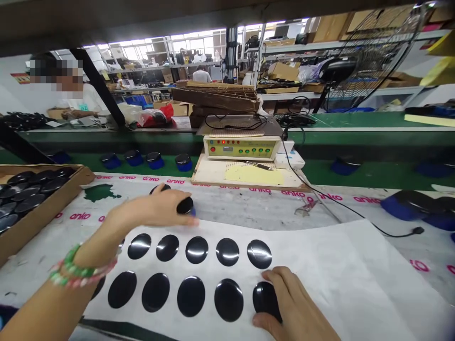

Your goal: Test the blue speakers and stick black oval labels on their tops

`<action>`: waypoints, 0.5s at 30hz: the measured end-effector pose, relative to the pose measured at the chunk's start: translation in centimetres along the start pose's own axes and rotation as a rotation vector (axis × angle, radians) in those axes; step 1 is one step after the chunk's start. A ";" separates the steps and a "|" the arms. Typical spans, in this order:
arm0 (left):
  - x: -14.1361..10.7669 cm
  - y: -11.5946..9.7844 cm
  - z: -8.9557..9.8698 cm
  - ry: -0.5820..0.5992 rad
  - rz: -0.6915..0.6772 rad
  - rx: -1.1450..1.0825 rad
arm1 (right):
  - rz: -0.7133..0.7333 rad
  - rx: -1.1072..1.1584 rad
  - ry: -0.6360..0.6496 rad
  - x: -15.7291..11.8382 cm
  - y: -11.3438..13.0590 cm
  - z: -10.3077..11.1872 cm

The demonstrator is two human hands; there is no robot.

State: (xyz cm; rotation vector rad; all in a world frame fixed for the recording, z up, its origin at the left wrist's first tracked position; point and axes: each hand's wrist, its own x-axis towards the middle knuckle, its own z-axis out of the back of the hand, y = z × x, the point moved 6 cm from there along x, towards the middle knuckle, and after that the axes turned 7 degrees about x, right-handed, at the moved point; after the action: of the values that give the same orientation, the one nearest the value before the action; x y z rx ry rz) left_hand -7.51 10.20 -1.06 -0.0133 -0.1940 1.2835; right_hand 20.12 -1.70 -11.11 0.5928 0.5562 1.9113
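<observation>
Glossy black round discs (pixel 196 250) lie in two rows on a white paper sheet (pixel 320 265). My left hand (pixel 156 208), with beaded bracelets at the wrist, reaches past the far row. Its thumb and fingers close around a small round jar (pixel 185 206) with a black top and blue body; another dark round top (pixel 160 188) shows just behind that hand. At the right end of the near row, my right hand (pixel 289 298) has thumb and fingers at the edges of a black disc (pixel 265 298), partly covering it.
A cardboard box (pixel 83 175) of black round pieces stands at left. Blue-and-black jars (pixel 154 160) sit on the green conveyor (pixel 227 169) behind. A control box (pixel 243 148) stands mid-back, its black cable (pixel 341 213) crossing at right. A person (pixel 85 97) sits far left.
</observation>
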 end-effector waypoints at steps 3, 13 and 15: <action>-3.6 -3.2 -0.5 -0.075 0.028 0.021 | -0.070 0.028 0.017 0.6 -0.1 0.0; -9.3 -14.1 -7.9 -0.246 0.184 -0.520 | -0.176 0.052 0.016 1.5 0.3 0.8; -9.3 -13.7 -8.3 -0.288 0.182 -0.525 | -0.197 0.049 0.017 1.4 0.3 0.8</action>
State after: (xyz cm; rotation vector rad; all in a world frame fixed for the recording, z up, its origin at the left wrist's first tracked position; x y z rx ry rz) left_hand 4.29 -1.77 -8.84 -0.3021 -0.7882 1.3811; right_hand 19.91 -0.48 -10.11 0.5340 0.6500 1.7226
